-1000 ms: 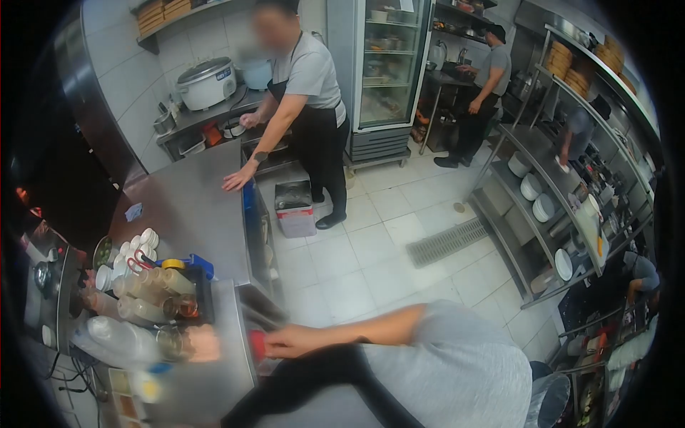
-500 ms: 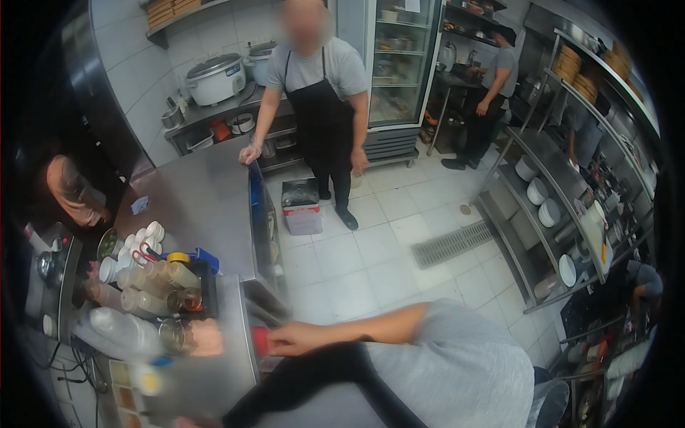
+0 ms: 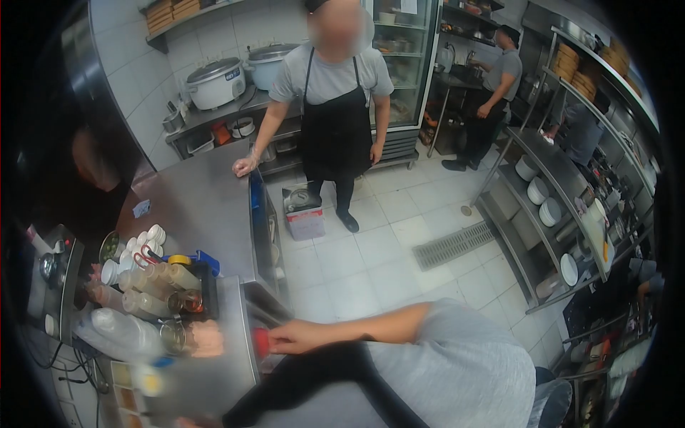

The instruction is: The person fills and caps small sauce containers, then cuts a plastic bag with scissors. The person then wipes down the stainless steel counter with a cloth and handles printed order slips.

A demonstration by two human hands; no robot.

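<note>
- A kitchen with a pale tiled floor (image 3: pixel 371 264) is spreading out, and a steel desk (image 3: pixel 207 207) is running along the nine o'clock side of the view.
- At twelve o'clock a co-worker (image 3: pixel 339 107) is standing with one hand resting on the desk's corner, perhaps for support.
- At three o'clock a rack (image 3: pixel 531 214) is carrying stacked bowls (image 3: pixel 538 191).
- At eight o'clock a black tray (image 3: pixel 208 289) is keeping bottles (image 3: pixel 146 282) grouped, probably so that they are staying together within reach; scissors (image 3: pixel 146 251) and yellow tape (image 3: pixel 177 260) are sitting beside them.
- At seven o'clock the right hand (image 3: pixel 298 336) is holding a red thing (image 3: pixel 261 343) just beside the desk's edge; its fingers are curling in and pinching the side toward three o'clock, seemingly to steady it.
- The red thing is looking small, bright and plain; the fingers are covering part of it, so its full shape is staying unclear.
- What seems to be the left hand (image 3: pixel 191 422) is barely showing near seven o'clock, at the bottom edge; I cannot tell whether its fingers are spreading or pressing together.
</note>
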